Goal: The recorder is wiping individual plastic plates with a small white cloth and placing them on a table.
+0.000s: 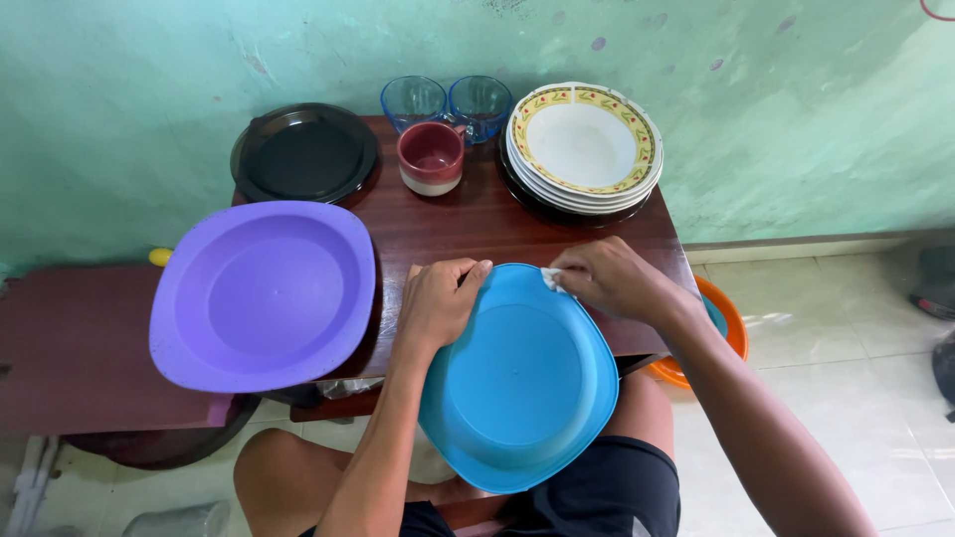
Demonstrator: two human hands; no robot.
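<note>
Left hand [438, 303] clamps the upper left rim of the squarish blue plastic plate [517, 383], fingers curled over the edge, thumb on the face, and that grip looks to be what keeps the plate steady. The plate tilts off the front edge of the dark wooden surface [468, 224] and down over the person's lap, its hollow facing up and bare. Right hand [612, 278] is closed, pinching a small white wad [552, 279], cloth or tissue, hard to tell at this size, pressed right on the plate's upper right rim.

Over on the left, a squarish purple plastic plate [261, 293] lies flat, overhanging the surface's edge, nothing in it. At the back, a round black plate [303, 152], also bare. Beside it, two blue glass cups [445, 99] stand side by side, with a maroon ceramic mug [431, 156] just in front, all apparently empty. Back right, a stack of white bowls with yellow patterned rims [585, 144] sits nested on a dark plate. An orange tub [731, 323] peeks out on the floor below the right forearm.
</note>
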